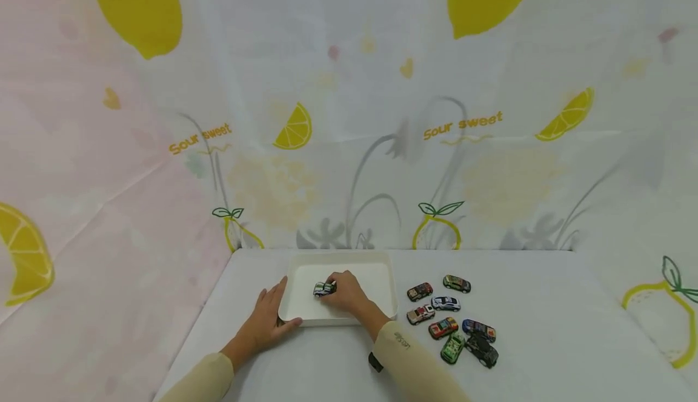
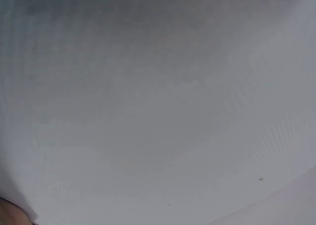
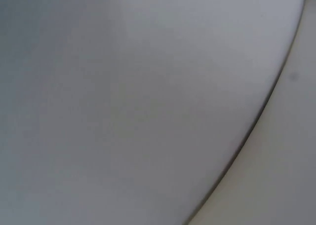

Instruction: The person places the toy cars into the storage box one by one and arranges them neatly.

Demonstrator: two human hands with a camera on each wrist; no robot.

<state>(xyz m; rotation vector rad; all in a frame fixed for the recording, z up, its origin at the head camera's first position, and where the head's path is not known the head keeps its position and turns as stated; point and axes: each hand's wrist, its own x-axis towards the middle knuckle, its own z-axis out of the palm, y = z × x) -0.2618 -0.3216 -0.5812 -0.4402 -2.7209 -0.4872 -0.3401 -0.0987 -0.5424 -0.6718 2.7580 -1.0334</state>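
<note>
A shallow white tray [image 1: 340,322] lies on the white table, seen in the head view. Inside it, my right hand [image 1: 348,293] pinches a small white, green and black toy car [image 1: 324,289] between thumb and fingers, low over the tray's floor. My left hand [image 1: 267,320] rests at the tray's front left corner, its fingers extended along the left side and its thumb along the front edge. In the left wrist view only a bit of skin shows at the lower left corner. The right wrist view shows the tray's outer wall [image 3: 276,151] beside the tabletop.
To the right of the tray lie several toy cars, among them a green one [image 1: 452,348], a black one [image 1: 482,350] and a white one [image 1: 445,304]. A small black object [image 1: 375,362] sits partly behind the right sleeve. A lemon-printed cloth [image 1: 349,177] hangs behind the table.
</note>
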